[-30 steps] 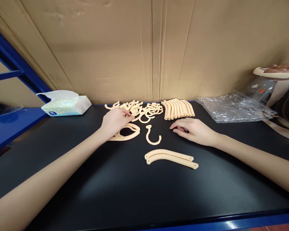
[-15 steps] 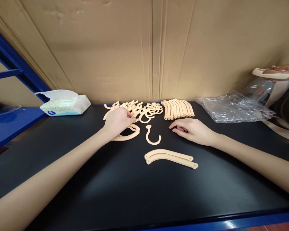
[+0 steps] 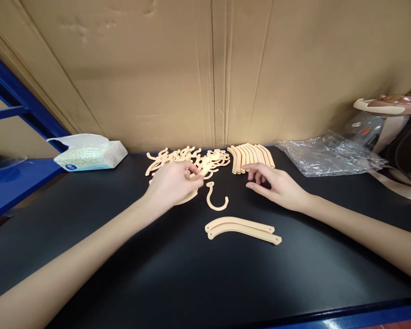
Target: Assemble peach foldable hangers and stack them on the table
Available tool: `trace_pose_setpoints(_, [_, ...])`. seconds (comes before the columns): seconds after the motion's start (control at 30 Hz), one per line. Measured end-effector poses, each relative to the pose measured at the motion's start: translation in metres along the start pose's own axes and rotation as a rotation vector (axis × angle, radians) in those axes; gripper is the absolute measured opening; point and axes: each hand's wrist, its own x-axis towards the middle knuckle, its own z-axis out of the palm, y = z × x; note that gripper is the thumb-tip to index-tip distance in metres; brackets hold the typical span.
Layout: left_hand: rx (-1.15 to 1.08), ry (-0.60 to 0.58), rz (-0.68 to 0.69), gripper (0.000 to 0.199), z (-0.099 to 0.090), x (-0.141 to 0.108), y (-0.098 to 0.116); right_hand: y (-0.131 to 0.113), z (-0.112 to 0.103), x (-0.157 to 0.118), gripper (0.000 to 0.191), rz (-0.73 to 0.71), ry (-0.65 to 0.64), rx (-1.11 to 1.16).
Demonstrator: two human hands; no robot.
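My left hand (image 3: pixel 171 183) is closed in a pinch on a beige plastic piece (image 3: pixel 206 167), mostly covered by my fingers and overlapping the loose pile. Under that hand lies a curved beige piece (image 3: pixel 188 198), largely hidden. A single beige hanger hook (image 3: pixel 217 205) rests on the black table between my hands. Closer to me, two curved hanger arms (image 3: pixel 243 227) lie side by side. My right hand (image 3: pixel 277 186) holds nothing, its thumb and fingers apart, just in front of a row of hanger arms (image 3: pixel 251 156).
Behind my left hand spreads a pile of beige hooks and small parts (image 3: pixel 178 154). A tissue pack (image 3: pixel 89 153) sits at the back left. Clear plastic bags (image 3: pixel 332 153) and a strapped bag (image 3: pixel 393 109) occupy the right. Cardboard (image 3: pixel 140 68) stands along the back.
My left hand has moved right and slightly toward me, with a beige piece now at its fingertips. The fingers of my right hand have spread, near the row of hanger arms.
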Motion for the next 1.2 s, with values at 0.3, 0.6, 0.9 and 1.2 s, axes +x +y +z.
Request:
trace_pose_setpoints(0.3, [0.136,-0.031,0.406,0.010,0.017,-0.030,0.025,-0.022,-0.007,-0.001,0.037,-0.374,0.247,-0.348])
trace_pose_setpoints(0.6, [0.229,0.036,0.609,0.012,0.022,-0.032,0.022,-0.027,-0.002,0.000,0.026,-0.456,0.159,-0.435])
trace_pose_setpoints(0.9, [0.298,0.090,0.680,0.016,0.023,-0.032,0.021,-0.023,0.003,0.000,0.027,-0.157,0.005,-0.037])
trace_pose_setpoints(1.2, [0.394,0.107,0.673,0.016,0.021,-0.031,0.022,-0.020,0.003,0.000,0.030,-0.225,0.012,-0.067])
